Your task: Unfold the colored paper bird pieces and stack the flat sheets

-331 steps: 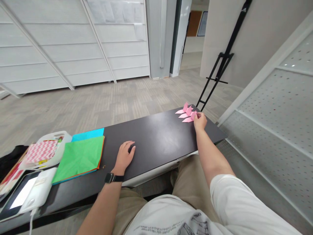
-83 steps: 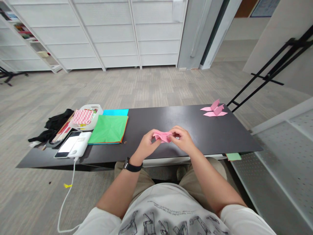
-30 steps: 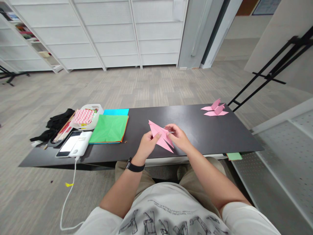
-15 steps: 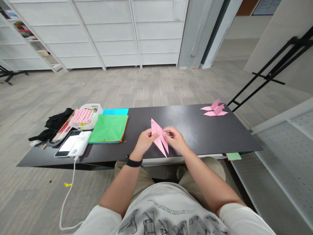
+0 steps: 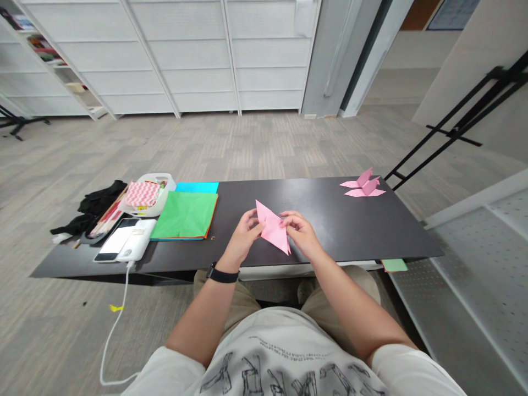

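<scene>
Between my hands is a folded piece of pink origami paper, held just above the front part of the dark table. It shows a broad flat face, with a sharp point at the upper left and narrow tips at the lower right. My left hand pinches its left edge between thumb and fingers. My right hand grips the right edge, fingertips resting on the paper. Two folded pink paper birds stand at the far right of the table.
Left of my hands lies a stack of green paper over blue and orange sheets. Beyond it are a white basket, a phone, a white power bank with a cable, and black cloth. A black metal stand rises at right.
The pink paper has been turned or refolded: its two separated long points now appear as one broad face. Both hands have shifted slightly on its edges, the right one a little outward.
</scene>
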`<state>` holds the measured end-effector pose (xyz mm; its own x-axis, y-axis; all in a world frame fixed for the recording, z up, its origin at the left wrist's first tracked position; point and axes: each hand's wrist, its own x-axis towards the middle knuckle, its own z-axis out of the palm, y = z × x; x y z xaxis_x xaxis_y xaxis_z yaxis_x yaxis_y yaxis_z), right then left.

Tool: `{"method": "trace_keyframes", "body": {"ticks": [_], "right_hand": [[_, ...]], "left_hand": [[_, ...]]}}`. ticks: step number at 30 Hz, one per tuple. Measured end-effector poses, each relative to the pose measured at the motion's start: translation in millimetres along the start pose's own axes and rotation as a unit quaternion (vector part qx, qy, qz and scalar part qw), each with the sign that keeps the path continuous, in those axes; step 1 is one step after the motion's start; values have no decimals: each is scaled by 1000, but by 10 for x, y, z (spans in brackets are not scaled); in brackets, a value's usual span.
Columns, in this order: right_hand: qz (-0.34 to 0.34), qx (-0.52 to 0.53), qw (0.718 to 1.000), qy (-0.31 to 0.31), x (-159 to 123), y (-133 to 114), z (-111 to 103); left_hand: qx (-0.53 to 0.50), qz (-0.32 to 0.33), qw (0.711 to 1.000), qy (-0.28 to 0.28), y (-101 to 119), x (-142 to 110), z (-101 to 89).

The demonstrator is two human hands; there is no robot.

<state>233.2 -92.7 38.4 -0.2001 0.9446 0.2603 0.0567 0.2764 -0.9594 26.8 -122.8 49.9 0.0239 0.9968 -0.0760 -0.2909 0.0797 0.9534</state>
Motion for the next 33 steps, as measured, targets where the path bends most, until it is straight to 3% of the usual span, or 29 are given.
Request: {"method": "trace_keyframes", "body": {"ticks": [4, 6, 12, 15, 20, 23, 26, 33], "right_hand": [[-4, 13, 999, -31, -7, -61, -38], [-9, 11, 999, -53, -7, -95, -51], [-46, -21, 998, -39, -15, -165, -74], [-54, -19, 997, -42, -36, -198, -106], [-73, -6, 992, -106, -30, -320, -228], [-174, -121, 966, -148, 30, -429, -290], [-269, -235, 924, -135, 110, -538, -309], [-337, -356, 863, -120, 237, -663, -301]], "left_hand": [[91, 110, 988, 60, -26, -14, -1], [120, 134, 982, 67, -24, -34, 10], [145, 99, 984, -7, 2, -73, 21], [152, 115, 982, -9, 42, -73, 4], [166, 85, 981, -44, 203, -59, -64], [150, 52, 982, -105, 280, -44, -98], [90, 12, 985, -144, 298, -44, -101], [1, -20, 983, -183, 177, -43, -105]]}}
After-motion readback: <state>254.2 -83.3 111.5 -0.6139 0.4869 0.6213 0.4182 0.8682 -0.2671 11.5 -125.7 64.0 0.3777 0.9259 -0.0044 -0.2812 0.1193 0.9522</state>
